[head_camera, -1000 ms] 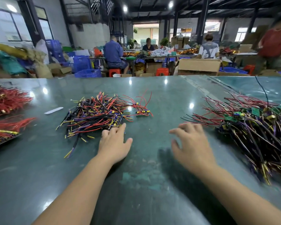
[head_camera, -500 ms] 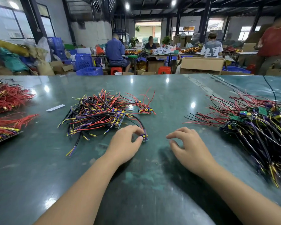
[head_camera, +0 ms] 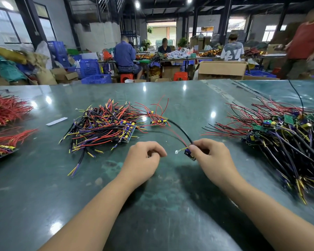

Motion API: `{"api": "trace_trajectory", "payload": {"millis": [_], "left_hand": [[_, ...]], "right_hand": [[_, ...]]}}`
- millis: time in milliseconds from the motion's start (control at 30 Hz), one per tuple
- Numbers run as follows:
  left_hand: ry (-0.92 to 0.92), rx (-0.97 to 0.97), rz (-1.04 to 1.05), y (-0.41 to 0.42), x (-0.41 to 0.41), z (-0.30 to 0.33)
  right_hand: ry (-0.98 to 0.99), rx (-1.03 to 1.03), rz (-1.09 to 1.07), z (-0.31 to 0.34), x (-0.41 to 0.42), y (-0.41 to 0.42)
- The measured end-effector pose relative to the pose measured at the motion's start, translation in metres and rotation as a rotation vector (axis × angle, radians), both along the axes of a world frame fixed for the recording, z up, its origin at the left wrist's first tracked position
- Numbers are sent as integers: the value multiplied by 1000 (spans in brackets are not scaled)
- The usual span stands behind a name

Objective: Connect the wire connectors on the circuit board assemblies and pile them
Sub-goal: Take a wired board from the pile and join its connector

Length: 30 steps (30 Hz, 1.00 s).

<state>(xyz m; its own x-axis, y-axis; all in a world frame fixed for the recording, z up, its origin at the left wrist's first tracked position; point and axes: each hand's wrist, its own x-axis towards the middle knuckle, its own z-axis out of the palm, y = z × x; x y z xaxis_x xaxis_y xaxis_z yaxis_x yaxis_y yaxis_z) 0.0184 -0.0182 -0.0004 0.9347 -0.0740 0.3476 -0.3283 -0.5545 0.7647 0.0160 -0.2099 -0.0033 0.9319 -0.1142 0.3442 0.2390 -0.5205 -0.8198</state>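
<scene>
My right hand [head_camera: 209, 156] pinches a small blue circuit board [head_camera: 189, 153] between thumb and forefinger, just above the worktop [head_camera: 43, 196]. Black and red wires [head_camera: 179, 130] rise from it and arc away from my fingertips toward a loose board [head_camera: 159, 121] beyond them. A short yellow lead with a ring terminal [head_camera: 176, 151] sticks out of the held board toward my left hand [head_camera: 143, 160].

Left hand: fingers curled in, thumb against forefinger. It may be nipping a thin wire end; too small and blurred to say, so I cannot tell whether it holds anything.

The piled assemblies [head_camera: 101, 127] lie beyond my left fingers. The unsorted heap [head_camera: 288, 142] lies outward of my right fingers.

Judgement: the step in hand is bringing the mating connector ends together.

Notes for doing it well:
- Keep the board pinched by its edges, not by the components.
- Hold the free connector by its housing, not by the wire, so the push goes straight in.
- Line up the two halves before pressing; a skewed push could bend a terminal.
- Keep the trailing black wire slack, so it does not drag the loose board beyond my fingers.
- Once seated, lay the assembly on the pile with its wires running the same way as the rest.
</scene>
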Motion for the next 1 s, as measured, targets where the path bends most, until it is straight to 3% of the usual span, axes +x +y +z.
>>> {"api": "trace_trajectory", "payload": {"millis": [67, 167, 333, 633, 767, 933, 1000], "left_hand": [[78, -74, 46, 1, 2, 1], [180, -270, -66, -5, -2, 3], [281, -526, -306, -7, -8, 6], [223, -526, -219, -10, -8, 10], [239, -624, -158, -9, -5, 9], [256, -488, -157, -9, -4, 6], [292, -522, -222, -10, -5, 5]], "right_hand": [[-50, 117, 35, 3, -1, 2], [-61, 211, 156, 6, -5, 7], [-25, 170, 361, 8, -13, 12], [-45, 44, 450, 9, -18, 13], [-69, -11, 434, 6, -19, 15], [-127, -149, 452, 6, -20, 17], [-143, -175, 438, 6, -19, 16]]}}
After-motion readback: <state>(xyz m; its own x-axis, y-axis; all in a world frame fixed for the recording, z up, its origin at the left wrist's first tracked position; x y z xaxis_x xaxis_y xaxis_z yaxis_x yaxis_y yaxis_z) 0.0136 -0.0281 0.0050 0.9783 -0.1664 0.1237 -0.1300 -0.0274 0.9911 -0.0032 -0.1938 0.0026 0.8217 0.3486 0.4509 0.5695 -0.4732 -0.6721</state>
